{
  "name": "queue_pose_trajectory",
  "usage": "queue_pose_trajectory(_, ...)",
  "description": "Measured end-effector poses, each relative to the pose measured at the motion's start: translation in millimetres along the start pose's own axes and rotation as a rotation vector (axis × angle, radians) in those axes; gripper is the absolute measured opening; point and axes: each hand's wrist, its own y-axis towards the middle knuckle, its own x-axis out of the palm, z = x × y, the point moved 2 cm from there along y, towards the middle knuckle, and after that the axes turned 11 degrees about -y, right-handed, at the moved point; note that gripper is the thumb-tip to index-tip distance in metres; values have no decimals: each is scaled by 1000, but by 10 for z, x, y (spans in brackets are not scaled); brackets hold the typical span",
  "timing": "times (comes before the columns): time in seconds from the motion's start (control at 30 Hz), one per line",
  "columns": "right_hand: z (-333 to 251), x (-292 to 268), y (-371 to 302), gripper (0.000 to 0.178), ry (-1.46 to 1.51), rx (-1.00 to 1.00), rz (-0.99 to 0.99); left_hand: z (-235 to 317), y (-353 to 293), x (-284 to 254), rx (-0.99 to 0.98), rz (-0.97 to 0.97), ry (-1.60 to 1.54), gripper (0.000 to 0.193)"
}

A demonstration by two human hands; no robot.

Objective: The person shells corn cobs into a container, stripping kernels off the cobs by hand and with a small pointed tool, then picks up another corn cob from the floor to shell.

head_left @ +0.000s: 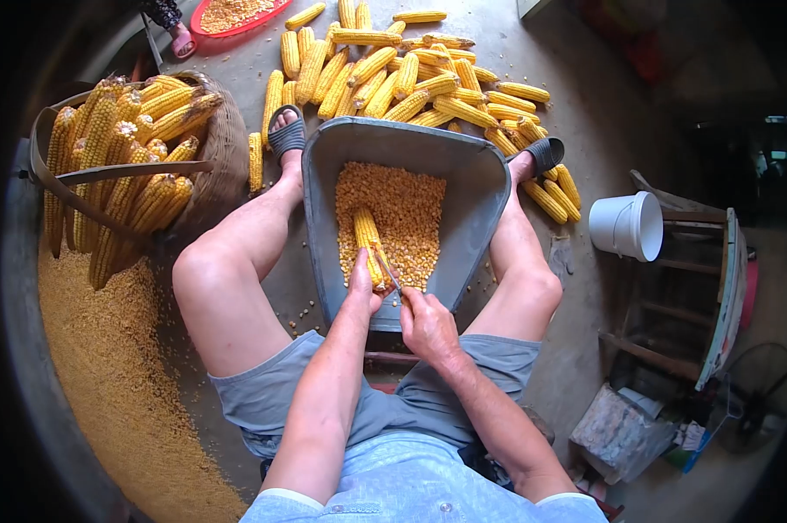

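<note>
Nearest, both bare forearms reach out from the blue shirt and draw together over the near end of a grey tub (468, 218). The right hand (430, 329) is curled into a loose fist, knuckles up, gripping a thin pointed tool (386, 268) that slants far and left; its handle is hidden. Just left and slightly farther, the left hand (365, 286) cups the near end of a corn cob (367, 231), thumb lying along it. The cob is inside the tub, its far end tilted over loose kernels (393, 192). The step in hand appears to be prying kernels off this cob; whether the tip touches it cannot be told. The next move seems to call for a steady left grip while the right wrist pushes the tip along a row, clear of the left fingers. Beyond the tub lies a pile of whole cobs (372, 83).
</note>
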Motion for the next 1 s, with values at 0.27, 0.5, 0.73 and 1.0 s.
queue_pose_trajectory(0.27, -282, 301, 14, 30, -128, 120, -84, -19, 202, -134, 51, -84, -35, 54)
queue_pose_trajectory(0.5, -363, 397, 180, 23, -211, 106, -81, -11, 274, -114, 186, 101, 38, 51)
queue_pose_trajectory(0.73, -324, 439, 333, 19, -271, 94, -102, 28, 429, -155, 196, 223, 171, 56)
queue_pose_trajectory(1.0, -363, 536, 954, 26, -255, 228, -174, 60, 181, 55, 208, 190, 162, 58)
